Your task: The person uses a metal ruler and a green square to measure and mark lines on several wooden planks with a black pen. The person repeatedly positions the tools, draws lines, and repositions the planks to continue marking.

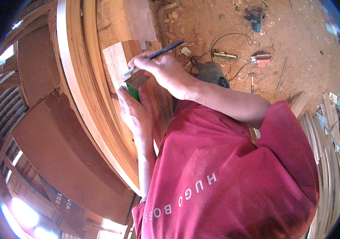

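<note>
My right hand (166,72) is closed round a dark blue pen (169,48), held at a slant. The pen's lower end meets the pale face of a wooden piece (115,57), where faint lines show. Just below, my left hand (135,113) grips a green tool (132,92) with a flat greyish part against the wood. Its exact kind is unclear, partly because my fingers cover it. Both hands work close together over the timber.
Long planks (94,91) run along the left of my hands. Brown boards (64,151) lie farther left. On the dusty floor are a power strip (225,55), a cable, a red-and-white object (262,59) and a power tool (256,23). Wood strips (325,159) are stacked at the right.
</note>
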Action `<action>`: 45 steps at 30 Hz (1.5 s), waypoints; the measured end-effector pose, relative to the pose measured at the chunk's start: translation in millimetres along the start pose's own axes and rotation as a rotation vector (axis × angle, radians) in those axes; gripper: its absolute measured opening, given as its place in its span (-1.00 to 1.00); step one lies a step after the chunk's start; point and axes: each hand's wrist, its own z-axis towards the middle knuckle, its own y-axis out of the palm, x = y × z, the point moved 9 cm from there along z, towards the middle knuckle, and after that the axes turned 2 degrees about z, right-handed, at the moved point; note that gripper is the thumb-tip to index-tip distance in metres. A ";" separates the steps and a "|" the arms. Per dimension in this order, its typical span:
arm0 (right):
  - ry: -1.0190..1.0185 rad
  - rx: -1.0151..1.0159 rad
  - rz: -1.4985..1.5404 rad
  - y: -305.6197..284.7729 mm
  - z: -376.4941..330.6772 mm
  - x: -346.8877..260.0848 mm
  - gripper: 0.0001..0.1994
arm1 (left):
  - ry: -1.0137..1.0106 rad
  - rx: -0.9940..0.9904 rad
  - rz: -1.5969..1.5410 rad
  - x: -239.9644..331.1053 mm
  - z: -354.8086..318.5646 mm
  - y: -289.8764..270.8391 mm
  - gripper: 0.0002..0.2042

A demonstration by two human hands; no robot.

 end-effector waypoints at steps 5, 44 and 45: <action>-0.093 0.175 0.010 -41.1 6.1 -11.8 -0.68 | 0.035 0.033 0.026 1.4 -2.1 -2.3 -0.63; -0.137 0.347 0.061 -81.4 6.2 -9.5 -0.73 | 0.075 0.014 0.019 6.3 5.0 -3.7 -0.59; -0.137 0.344 0.058 -81.4 6.4 -9.0 -0.73 | 0.072 0.007 0.018 6.1 5.2 -3.7 -0.59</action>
